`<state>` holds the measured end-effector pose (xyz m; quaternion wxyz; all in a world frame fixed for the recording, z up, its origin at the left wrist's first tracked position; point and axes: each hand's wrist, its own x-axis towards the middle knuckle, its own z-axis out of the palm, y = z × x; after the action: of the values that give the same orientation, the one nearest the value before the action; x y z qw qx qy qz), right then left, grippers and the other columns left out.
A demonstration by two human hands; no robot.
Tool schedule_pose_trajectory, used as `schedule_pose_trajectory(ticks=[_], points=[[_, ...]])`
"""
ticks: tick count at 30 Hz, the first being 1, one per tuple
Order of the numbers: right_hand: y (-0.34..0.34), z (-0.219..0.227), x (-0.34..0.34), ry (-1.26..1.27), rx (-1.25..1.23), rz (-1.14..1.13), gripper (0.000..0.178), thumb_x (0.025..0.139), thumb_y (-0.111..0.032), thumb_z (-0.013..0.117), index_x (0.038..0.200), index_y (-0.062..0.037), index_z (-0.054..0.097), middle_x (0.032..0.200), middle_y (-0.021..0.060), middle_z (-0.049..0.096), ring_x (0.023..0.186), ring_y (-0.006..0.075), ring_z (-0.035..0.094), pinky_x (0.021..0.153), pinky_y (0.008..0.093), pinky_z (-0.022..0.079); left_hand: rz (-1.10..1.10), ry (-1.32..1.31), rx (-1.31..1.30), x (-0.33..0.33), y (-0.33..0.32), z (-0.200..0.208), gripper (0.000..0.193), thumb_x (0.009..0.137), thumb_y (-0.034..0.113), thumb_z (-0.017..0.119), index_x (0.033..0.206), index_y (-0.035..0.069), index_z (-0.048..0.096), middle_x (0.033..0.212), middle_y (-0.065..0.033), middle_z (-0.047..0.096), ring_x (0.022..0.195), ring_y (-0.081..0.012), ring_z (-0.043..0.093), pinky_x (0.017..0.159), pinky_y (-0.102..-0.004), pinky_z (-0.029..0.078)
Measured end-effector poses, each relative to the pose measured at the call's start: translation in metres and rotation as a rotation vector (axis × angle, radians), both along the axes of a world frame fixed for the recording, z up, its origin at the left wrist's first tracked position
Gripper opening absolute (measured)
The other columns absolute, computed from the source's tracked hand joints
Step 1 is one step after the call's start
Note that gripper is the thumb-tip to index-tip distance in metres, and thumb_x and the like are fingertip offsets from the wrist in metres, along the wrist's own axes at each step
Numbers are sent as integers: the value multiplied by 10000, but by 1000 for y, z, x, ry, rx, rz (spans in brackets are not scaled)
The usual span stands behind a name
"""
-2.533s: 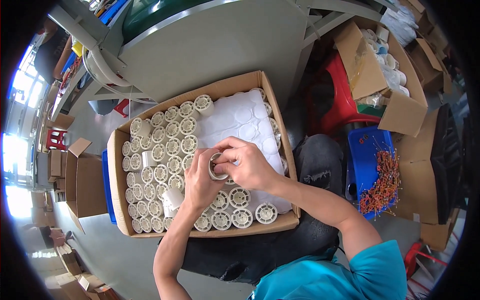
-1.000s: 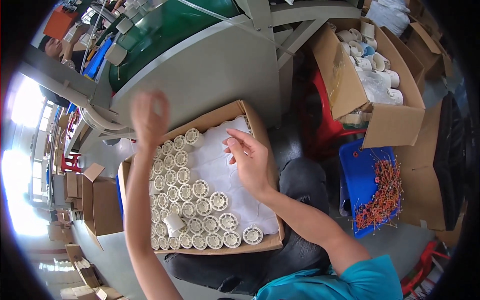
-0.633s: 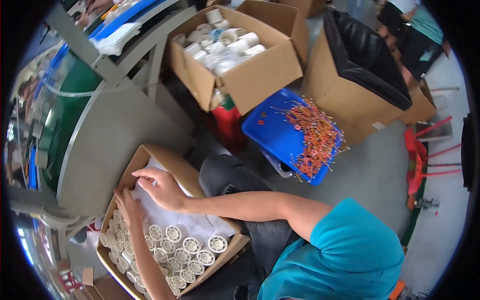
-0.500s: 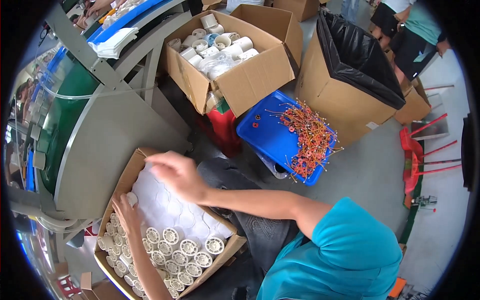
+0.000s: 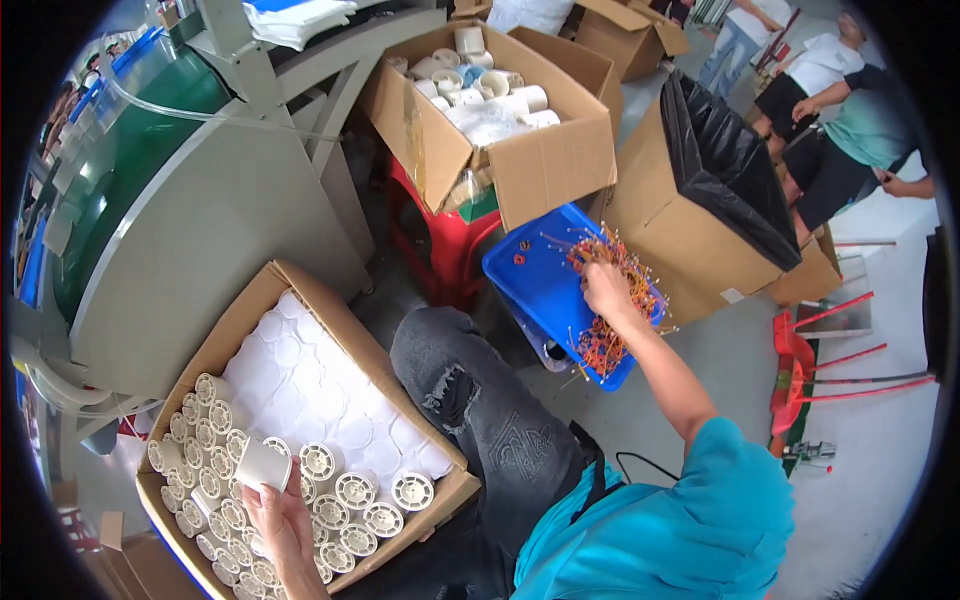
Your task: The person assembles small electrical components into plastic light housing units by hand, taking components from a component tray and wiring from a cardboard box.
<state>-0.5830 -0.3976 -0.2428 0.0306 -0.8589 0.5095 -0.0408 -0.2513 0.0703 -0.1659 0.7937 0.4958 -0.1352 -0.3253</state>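
Observation:
My left hand point(image 5: 282, 520) grips a smooth white plastic cylinder point(image 5: 262, 466), held tilted above the near cardboard carton point(image 5: 338, 325). Inside that carton stand several rows of cream-white cylinders with slotted round ends point(image 5: 356, 490), beside a white sheet point(image 5: 300, 370) marked with round impressions. On the right, my right hand point(image 5: 606, 290) reaches down into a heap of small red-orange parts with thin wires point(image 5: 606, 348). Its fingers are bent together among the wires, and what they hold is hidden. The heap lies in a blue plastic tray point(image 5: 530, 285).
A raised carton of white cylinders point(image 5: 555, 165) stands on a red stool point(image 5: 440, 245) beyond the tray. To its right is a tall carton lined with a black bag point(image 5: 735, 165). A grey-framed conveyor with a green belt point(image 5: 150, 180) runs at left. People stand at the far right.
My right hand has moved from above the near carton rightward into the wired parts. My left hand has lifted a white cylinder out from among the others. The view has shifted.

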Motion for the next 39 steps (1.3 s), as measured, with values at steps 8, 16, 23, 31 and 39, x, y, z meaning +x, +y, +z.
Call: schedule_pose_trajectory(ticks=[8,16,23,31,39], points=[[0,26,-15,-468,49,8,140,829,-51,635,888,64,688,884,256,689,833,336,700,668,381,579,150,214,-4,-19,-11,13,603,832,254,762,1307,13,478,1122,-121,606,910,-231,607,828,-353,514],[27,104,-7,-1470,361,-58,189,967,-15,533,1122,48,622,979,133,670,787,195,689,681,293,576,-81,219,-43,-12,-1,15,465,830,68,709,1255,1,535,1138,-124,608,1078,-262,585,979,-388,478],[124,116,140,-1762,1395,313,166,947,-28,577,1088,34,639,968,147,685,815,212,686,723,312,571,-118,-40,18,-24,-7,15,663,739,304,824,1244,-3,525,1052,-119,614,922,-230,611,825,-347,505],[264,146,283,-730,1648,932,180,902,-47,667,1045,54,625,947,121,692,842,136,661,691,267,538,30,-155,94,-11,-4,30,609,695,317,813,1146,-4,559,1217,-154,581,989,-209,606,902,-366,489],[260,102,296,-811,899,1093,188,803,-4,722,988,15,696,955,102,688,846,217,674,752,324,538,-30,-120,272,5,11,37,475,712,247,816,1048,1,588,912,-96,668,801,-155,640,738,-302,526]])
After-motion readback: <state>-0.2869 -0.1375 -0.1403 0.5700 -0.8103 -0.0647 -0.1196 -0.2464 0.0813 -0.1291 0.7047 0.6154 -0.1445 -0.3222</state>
